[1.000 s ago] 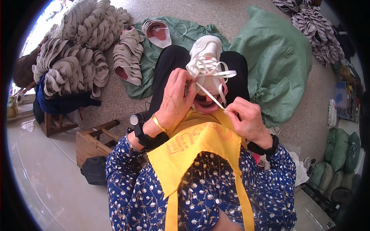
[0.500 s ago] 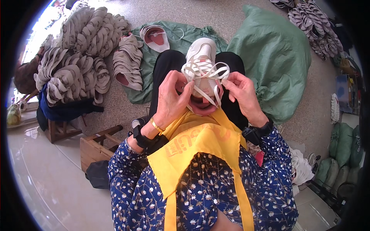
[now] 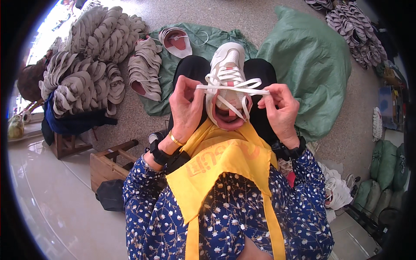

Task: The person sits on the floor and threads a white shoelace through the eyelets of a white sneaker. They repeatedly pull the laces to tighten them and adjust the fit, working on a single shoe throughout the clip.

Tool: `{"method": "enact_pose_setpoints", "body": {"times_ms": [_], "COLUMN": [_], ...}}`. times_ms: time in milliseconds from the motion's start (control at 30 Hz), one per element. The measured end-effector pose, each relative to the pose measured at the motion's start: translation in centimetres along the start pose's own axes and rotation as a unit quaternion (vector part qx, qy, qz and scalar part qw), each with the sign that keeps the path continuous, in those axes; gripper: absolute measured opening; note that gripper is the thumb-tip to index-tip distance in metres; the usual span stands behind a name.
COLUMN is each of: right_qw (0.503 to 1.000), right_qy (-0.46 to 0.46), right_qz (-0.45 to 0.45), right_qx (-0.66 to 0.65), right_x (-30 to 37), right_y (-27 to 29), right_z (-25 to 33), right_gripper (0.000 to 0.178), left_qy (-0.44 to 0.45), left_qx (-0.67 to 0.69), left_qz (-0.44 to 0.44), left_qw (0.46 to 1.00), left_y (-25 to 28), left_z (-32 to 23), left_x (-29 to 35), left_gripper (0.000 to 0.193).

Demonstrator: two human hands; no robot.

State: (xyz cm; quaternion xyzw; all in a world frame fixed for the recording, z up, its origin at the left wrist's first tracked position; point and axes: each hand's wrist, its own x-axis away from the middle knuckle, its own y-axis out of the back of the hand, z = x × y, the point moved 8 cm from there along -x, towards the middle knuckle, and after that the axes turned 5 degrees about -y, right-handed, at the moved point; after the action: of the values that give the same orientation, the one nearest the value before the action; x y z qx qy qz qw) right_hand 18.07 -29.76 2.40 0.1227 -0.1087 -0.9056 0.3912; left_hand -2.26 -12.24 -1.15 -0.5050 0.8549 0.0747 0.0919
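Observation:
A white sneaker (image 3: 228, 59) with pink lining rests between my knees, toe pointing away from me and its opening toward the yellow apron (image 3: 216, 160). White shoelace (image 3: 236, 89) crosses over its tongue, with loops lying on top. My left hand (image 3: 187, 106) pinches one part of the lace at the left of the shoe. To the right, my right hand (image 3: 279, 107) pinches another part. Between the two hands the lace runs nearly straight across the shoe. A further lace strand hangs over the pink collar.
Stacked grey shoe uppers (image 3: 93, 43) lie at the far left, with another row (image 3: 145, 69) on a green sheet (image 3: 151, 106). A single upper (image 3: 177, 42) lies beyond. A green sack (image 3: 310, 65) stands at right. A wooden stool (image 3: 104, 171) is at left.
Both hands have moved apart, left hand leftward and right hand rightward. The lace between them has been drawn out straighter, and its loops sit lower and flatter.

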Motion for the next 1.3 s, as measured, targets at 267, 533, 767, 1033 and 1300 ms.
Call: {"method": "enact_pose_setpoints", "body": {"times_ms": [267, 533, 767, 1033, 1300], "right_qw": [0.998, 0.995, 0.989, 0.984, 0.992], "right_qy": [-0.058, -0.064, 0.032, 0.05, -0.045], "right_qz": [0.019, 0.076, 0.086, 0.051, 0.114], "right_qx": [0.006, 0.0, 0.115, 0.163, -0.034], "right_x": [0.1, 0.8, 0.6, 0.1, -2.1], "right_y": [-0.4, -1.5, -2.5, -3.2, -3.4], "right_z": [-0.7, -1.6, 0.9, 1.1, 3.8], "right_gripper": [0.014, 0.007, 0.021, 0.018, 0.012], "left_qy": [-0.008, -0.147, -0.272, -0.329, -0.334], "left_qx": [-0.053, -0.142, -0.195, -0.255, -0.334], "left_qz": [0.051, 0.221, 0.341, 0.403, 0.299], "left_qw": [0.997, 0.953, 0.879, 0.815, 0.829], "left_y": [0.8, -1.5, -3.5, -5.6, -4.1], "left_z": [-1.0, -4.7, -5.5, -6.0, -7.2], "left_x": [2.1, 2.7, 3.5, 5.2, 4.5], "left_gripper": [0.008, 0.026, 0.034, 0.032, 0.024]}}
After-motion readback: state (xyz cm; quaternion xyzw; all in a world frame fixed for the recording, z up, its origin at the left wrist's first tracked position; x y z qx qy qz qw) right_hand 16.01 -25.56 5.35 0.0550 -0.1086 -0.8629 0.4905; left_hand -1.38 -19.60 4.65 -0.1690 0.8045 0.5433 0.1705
